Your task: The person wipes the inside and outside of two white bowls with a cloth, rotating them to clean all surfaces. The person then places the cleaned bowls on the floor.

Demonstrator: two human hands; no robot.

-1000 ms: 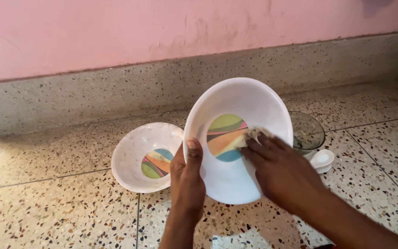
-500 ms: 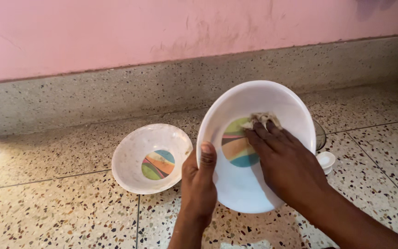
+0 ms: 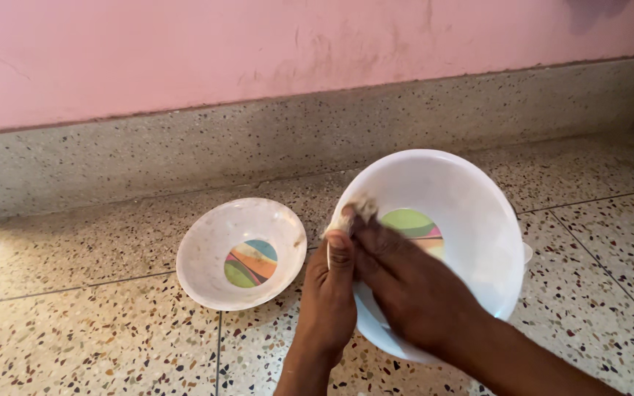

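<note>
The cloth has been shifted to the bowl's left rim, being pressed by the right hand; the rim is being clamped by the left hand.

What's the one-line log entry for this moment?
left hand: grips large white bowl rim | right hand: presses rag inside | small bowl: on floor

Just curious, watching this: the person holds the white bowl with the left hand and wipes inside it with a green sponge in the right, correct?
Not quite. The head view shows the right hand pressing a small beige cloth, not a green sponge, inside the white bowl; the left hand does hold its rim.
</note>
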